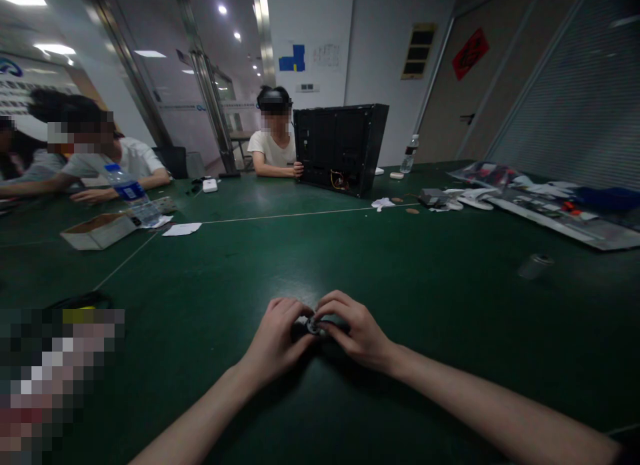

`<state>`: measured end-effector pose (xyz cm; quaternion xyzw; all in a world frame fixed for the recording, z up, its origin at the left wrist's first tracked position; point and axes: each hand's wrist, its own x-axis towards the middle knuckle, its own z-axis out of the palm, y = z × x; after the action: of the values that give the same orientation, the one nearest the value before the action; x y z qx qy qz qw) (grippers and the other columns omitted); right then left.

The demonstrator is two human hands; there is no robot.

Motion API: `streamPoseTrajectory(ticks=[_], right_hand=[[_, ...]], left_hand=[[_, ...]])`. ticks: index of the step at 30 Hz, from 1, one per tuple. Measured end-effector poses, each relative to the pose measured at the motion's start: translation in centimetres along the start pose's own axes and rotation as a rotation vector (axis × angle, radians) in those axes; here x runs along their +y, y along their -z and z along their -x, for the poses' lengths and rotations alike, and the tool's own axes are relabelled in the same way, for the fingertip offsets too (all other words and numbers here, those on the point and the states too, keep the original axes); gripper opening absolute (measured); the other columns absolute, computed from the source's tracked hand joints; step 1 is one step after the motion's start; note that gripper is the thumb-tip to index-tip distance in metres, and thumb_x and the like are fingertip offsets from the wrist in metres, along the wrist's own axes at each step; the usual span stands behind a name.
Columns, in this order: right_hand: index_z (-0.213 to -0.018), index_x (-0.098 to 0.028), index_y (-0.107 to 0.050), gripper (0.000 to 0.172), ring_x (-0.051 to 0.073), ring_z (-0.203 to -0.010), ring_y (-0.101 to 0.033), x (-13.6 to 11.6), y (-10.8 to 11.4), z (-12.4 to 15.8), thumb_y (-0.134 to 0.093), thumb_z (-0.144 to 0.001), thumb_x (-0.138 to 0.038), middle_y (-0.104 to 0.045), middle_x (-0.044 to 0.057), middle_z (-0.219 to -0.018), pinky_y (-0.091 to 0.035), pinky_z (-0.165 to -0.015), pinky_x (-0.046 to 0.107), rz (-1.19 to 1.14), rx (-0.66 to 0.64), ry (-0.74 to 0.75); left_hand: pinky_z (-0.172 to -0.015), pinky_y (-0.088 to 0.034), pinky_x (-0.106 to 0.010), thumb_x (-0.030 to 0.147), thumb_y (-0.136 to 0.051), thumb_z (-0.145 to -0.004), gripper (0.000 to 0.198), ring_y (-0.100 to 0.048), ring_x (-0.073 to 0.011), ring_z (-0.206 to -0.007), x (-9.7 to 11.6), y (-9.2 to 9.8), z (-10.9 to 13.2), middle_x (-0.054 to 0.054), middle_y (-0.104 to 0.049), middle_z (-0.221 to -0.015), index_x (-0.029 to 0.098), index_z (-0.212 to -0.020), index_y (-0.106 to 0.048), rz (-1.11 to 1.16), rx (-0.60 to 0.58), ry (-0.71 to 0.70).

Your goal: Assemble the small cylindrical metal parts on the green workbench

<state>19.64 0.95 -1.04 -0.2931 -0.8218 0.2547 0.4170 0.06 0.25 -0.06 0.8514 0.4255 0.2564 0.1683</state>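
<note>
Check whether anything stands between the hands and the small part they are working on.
Nothing visible does. The left hand and right hand both pinch the small round part low over the green table. The grey cylinder to the right and the cardboard box to the left lie well apart.

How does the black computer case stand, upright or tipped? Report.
Upright: the computer case stands on the green table, a co-worker's hand at its edge.

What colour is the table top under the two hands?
Dark green; the table top shows best in the head view.
</note>
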Motion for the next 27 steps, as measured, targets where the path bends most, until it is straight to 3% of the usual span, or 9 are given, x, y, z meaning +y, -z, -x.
streamPoseTrajectory(ticks=[6, 12, 27], right_hand=[[-0.088, -0.019, -0.061, 0.008, 0.016, -0.088, -0.056, 0.9, 0.7, -0.3, -0.055, -0.083, -0.016, -0.061, 0.005, -0.09, -0.045, -0.08, 0.032, 0.099, 0.041, -0.079], [-0.084, -0.018, -0.064, 0.008, 0.018, -0.089, -0.055, 2.8, 0.8, -0.3, -0.062, -0.077, -0.017, -0.063, 0.004, -0.089, -0.041, -0.083, 0.034, 0.225, -0.171, -0.214], [-0.093, -0.017, -0.062, 0.017, 0.018, -0.091, -0.052, 2.5, 0.9, -0.3, -0.062, -0.076, -0.019, -0.062, 0.005, -0.094, -0.039, -0.082, 0.034, 0.269, -0.213, -0.222]], left_hand=[[-0.085, -0.041, -0.037, 0.023, -0.065, -0.077, 0.018, -0.058, -0.0211, -0.088, 0.1, 0.1, -0.1, -0.002, -0.064, -0.092, 0.02, -0.092, -0.057, -0.006, 0.026, 0.037], [-0.085, -0.041, -0.038, 0.024, -0.065, -0.077, 0.018, -0.058, -0.0217, -0.09, 0.2, 0.1, 0.0, -0.003, -0.064, -0.093, 0.02, -0.093, -0.058, 0.001, 0.027, 0.058], [-0.086, -0.041, -0.039, 0.023, -0.064, -0.076, 0.021, -0.057, -0.0225, -0.092, 0.1, -0.1, -0.1, -0.004, -0.064, -0.096, 0.02, -0.095, -0.057, 0.021, 0.002, 0.068]])
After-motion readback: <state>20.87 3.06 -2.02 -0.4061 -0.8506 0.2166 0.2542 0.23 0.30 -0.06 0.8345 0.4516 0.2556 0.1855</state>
